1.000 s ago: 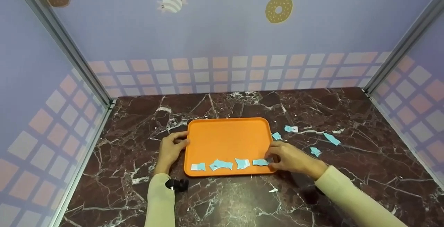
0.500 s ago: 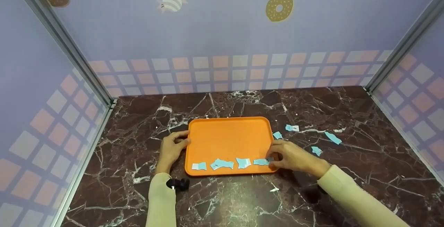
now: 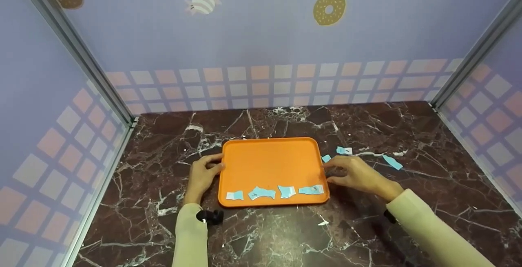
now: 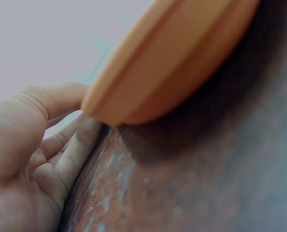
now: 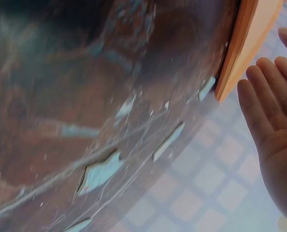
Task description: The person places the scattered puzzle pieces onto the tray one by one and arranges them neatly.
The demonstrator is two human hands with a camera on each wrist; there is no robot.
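Observation:
An orange tray (image 3: pixel 271 165) lies on the marble table. My left hand (image 3: pixel 202 177) holds its left rim, thumb on the rim and fingers under the edge in the left wrist view. Along the tray's front lie several torn blue-and-white paper pieces, the rightmost paper piece (image 3: pixel 310 189) near the right rim. My right hand (image 3: pixel 355 173) hovers at the tray's right rim; its fingers (image 5: pixel 262 104) are loosely extended with nothing between them and the thumb. Beyond it are a small paper scrap (image 3: pixel 326 158), a scrap with white (image 3: pixel 344 150) and a long scrap (image 3: pixel 392 162).
Another blue paper piece (image 5: pixel 100 174) lies on the table in the right wrist view. A tiny white shred (image 3: pixel 323 221) lies in front of the tray. Patterned panels (image 3: pixel 261 83) close off the table at the back and both sides. A black wrist camera (image 3: pixel 211 217) sits at my left cuff.
My right hand has let go of the rightmost paper piece on the tray and moved up and to the right, leaving that piece uncovered. My left hand stays at the rim.

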